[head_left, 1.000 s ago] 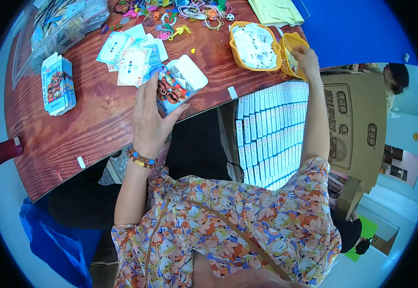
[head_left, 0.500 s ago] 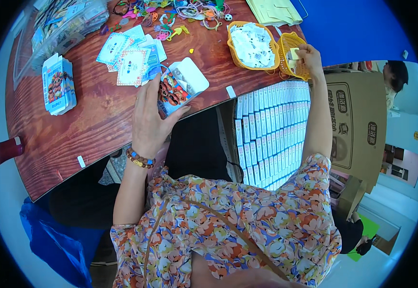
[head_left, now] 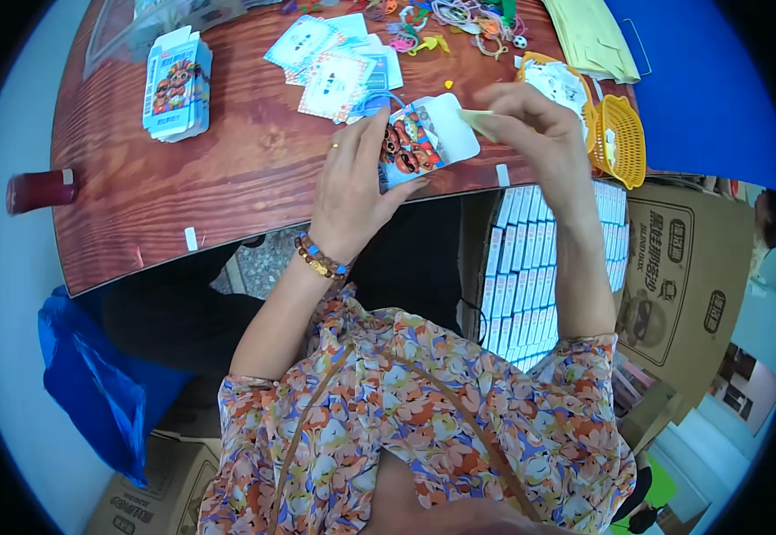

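A small printed box (head_left: 416, 143) with an open white flap sits in the left hand (head_left: 352, 192), at the near edge of the surface (head_left: 236, 178); its face shows a colourful cartoon print on blue. The fingers curl around its left side, and a bead bracelet (head_left: 321, 259) circles the wrist. The right hand (head_left: 530, 134) hovers just beside the flap, pinching a small pale packet (head_left: 477, 122) between thumb and fingertips. A stack of the same blue boxes (head_left: 176, 82) stands well apart at the far left, and loose cards (head_left: 334, 62) in white and light blue lie beyond the held box. Two yellow baskets (head_left: 624, 143) sit at the right end. Below the surface's edge, a brown carton (head_left: 682, 285) with dark print holds rows of packed white-and-blue boxes (head_left: 530, 267). The surface is reddish wood grain; a blue bag (head_left: 94, 383) lies on the floor to the left.
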A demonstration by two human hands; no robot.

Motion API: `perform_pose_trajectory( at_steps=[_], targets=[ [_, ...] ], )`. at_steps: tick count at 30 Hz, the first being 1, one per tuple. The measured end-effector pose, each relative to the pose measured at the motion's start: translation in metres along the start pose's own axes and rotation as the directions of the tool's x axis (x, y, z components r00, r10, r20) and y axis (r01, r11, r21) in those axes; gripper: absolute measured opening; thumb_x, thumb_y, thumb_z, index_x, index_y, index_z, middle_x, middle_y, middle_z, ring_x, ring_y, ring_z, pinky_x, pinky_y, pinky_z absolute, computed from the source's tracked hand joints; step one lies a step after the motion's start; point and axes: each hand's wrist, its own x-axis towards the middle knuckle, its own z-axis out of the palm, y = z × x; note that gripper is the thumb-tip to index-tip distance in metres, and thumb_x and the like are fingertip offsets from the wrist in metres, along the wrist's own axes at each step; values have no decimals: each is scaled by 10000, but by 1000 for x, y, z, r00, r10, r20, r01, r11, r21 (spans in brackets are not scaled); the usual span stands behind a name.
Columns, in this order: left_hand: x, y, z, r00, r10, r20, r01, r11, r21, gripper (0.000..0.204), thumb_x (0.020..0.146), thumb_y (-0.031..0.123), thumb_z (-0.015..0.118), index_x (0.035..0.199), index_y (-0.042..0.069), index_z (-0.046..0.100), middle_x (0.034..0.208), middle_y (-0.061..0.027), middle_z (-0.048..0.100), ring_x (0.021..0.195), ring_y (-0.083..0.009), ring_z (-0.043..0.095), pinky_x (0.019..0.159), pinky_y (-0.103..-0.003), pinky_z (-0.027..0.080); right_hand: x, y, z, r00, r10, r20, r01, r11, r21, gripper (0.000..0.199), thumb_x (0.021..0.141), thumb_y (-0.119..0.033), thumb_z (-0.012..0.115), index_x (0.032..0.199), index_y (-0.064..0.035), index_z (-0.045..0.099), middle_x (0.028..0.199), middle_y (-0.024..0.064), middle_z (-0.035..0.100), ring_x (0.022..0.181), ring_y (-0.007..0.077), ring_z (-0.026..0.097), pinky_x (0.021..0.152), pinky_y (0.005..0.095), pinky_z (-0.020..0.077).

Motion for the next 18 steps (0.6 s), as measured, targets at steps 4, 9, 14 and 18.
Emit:
perform_pose_trajectory(
  at_steps=[4, 9, 14, 18],
  targets=[
    [-4, -3, -8, 999, -33, -22, 34, 999, 24, 846, 695, 227, 867, 1396, -8, 453, 1237, -194, 561, 1106, -367, 571, 918, -451, 491, 8, -6, 19, 1000, -13, 24, 12, 999, 38, 66, 859, -66, 701, 853, -1, 696, 1183, 66, 633, 936, 93, 612, 810, 229, 470],
    [-7, -7, -13, 997, -27, -75, 28, 1000, 11, 843, 702, 224, 861, 1400, -5, 448, 1235, -195, 558, 1101, -362, 577, 912, -446, 496, 14, -7, 37, 1000, -28, -7, 28, 999, 21, 86, 842, -87, 720, 842, -3, 699, 1196, 107, 625, 1000, 130, 619, 858, 259, 472],
    [-10, -8, -11, 997, -35, -63, 37, 999, 34, 834, 712, 215, 854, 1403, -3, 439, 1243, -194, 552, 1105, -367, 577, 907, -445, 500, 18, 16, 56, 959, -278, 53, 273, 861, -428, 98, 820, -135, 736, 841, -42, 712, 1232, 112, 621, 1160, 218, 572, 1030, 404, 375],
    [-12, -14, -5, 996, -50, -71, 52, 998, 20, 827, 717, 218, 851, 1399, -4, 439, 1239, -191, 551, 1103, -369, 578, 902, -447, 501, 17, 22, 63, 899, -377, 221, 416, 586, -695, 125, 843, -137, 698, 955, -89, 725, 1275, 113, 617, 1238, 292, 545, 1128, 483, 273]
  ],
)
